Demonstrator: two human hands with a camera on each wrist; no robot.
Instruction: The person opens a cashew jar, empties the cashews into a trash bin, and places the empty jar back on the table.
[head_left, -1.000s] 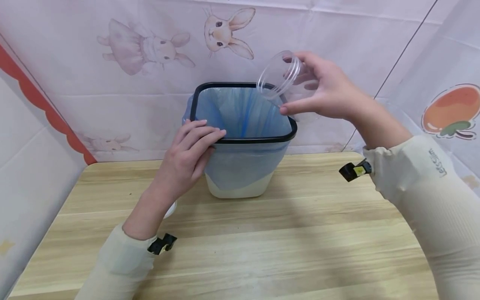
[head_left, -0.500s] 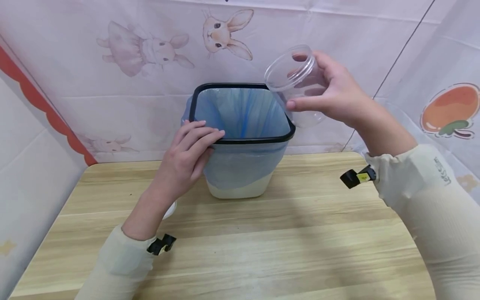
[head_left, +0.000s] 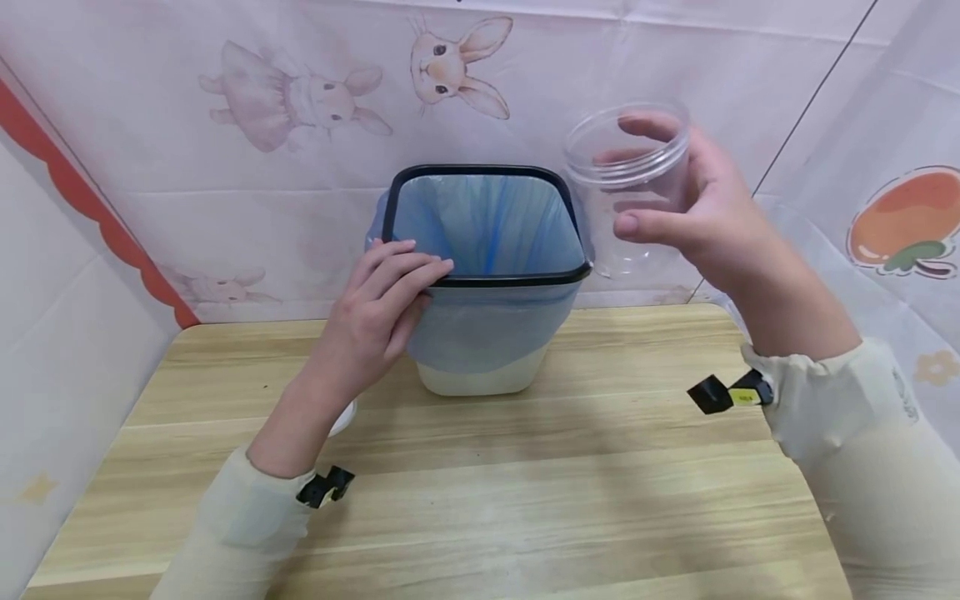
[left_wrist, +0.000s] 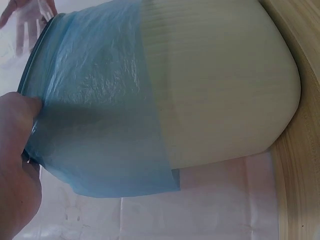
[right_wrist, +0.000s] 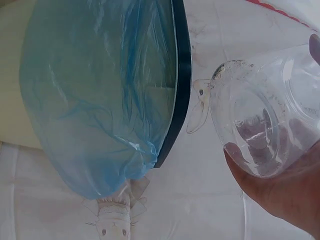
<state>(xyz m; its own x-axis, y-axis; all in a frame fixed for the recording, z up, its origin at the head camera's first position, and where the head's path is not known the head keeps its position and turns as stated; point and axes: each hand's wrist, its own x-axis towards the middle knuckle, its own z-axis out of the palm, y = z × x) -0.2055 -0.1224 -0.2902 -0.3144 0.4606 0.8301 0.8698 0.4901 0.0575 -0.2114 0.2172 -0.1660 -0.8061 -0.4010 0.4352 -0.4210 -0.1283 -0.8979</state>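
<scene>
A cream trash bin point(head_left: 480, 382) stands upright on the table, lined with a translucent blue bag point(head_left: 495, 329) folded over its black rim point(head_left: 525, 279). My left hand point(head_left: 367, 312) grips the near-left corner of that rim, fingers over the top and thumb outside, as the left wrist view shows. To the right of the bin, my right hand point(head_left: 720, 212) holds a clear plastic jar point(head_left: 600, 208) without a lid, raised above the table and nearly upright. Small dark specks show at the jar's base point(right_wrist: 240, 67) in the right wrist view.
The wooden table point(head_left: 495, 492) carries a white round piece point(head_left: 343, 418), mostly hidden behind my left forearm. A wall covering point(head_left: 322, 225) with printed rabbits rises right behind the bin.
My right hand has moved the jar from over the bin's opening to its right side and turned it from tilted toward upright. The left hand stays on the rim.
</scene>
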